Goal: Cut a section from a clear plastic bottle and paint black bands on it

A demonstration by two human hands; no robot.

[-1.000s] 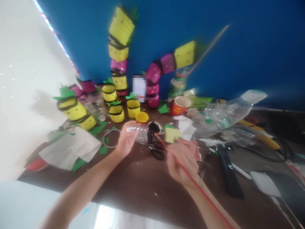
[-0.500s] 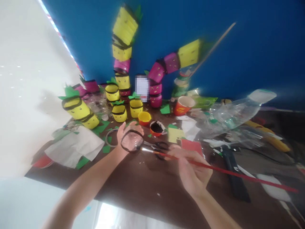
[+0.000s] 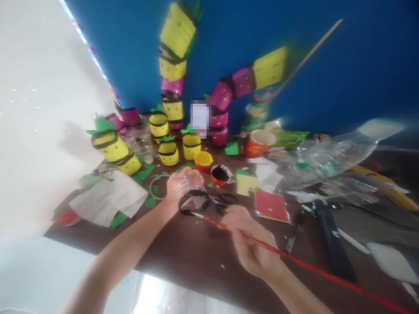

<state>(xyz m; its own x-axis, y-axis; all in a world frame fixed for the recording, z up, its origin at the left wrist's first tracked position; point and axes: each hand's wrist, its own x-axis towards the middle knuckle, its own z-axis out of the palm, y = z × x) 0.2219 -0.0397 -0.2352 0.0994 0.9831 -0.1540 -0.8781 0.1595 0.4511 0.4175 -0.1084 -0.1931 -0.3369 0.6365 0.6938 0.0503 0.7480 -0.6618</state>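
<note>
My left hand (image 3: 176, 185) is closed around a clear plastic bottle piece (image 3: 194, 192) whose near rim is painted black. A red-handled paintbrush (image 3: 262, 242) is pinched in my right hand (image 3: 253, 242); its dark tip touches the lower edge of that rim. Just behind the bottle piece stand a small cup of black paint (image 3: 220, 175) and a cup of yellow paint (image 3: 203, 160). Black-handled scissors (image 3: 225, 199) lie on the table, partly hidden behind my right hand.
Yellow and magenta bottle pots (image 3: 168, 153) with black rims stand along the blue wall. Plastic bottles (image 3: 340, 152) pile up at right, near a red paper cup (image 3: 260, 143). A red square packet (image 3: 271, 206), a black glue gun (image 3: 335, 244) and white paper (image 3: 109, 196) lie on the brown table (image 3: 183, 257).
The bottle piece has tilted so more of its side shows. The brush tip has moved from beside the rim's right to its lower edge. The whole view has shifted slightly.
</note>
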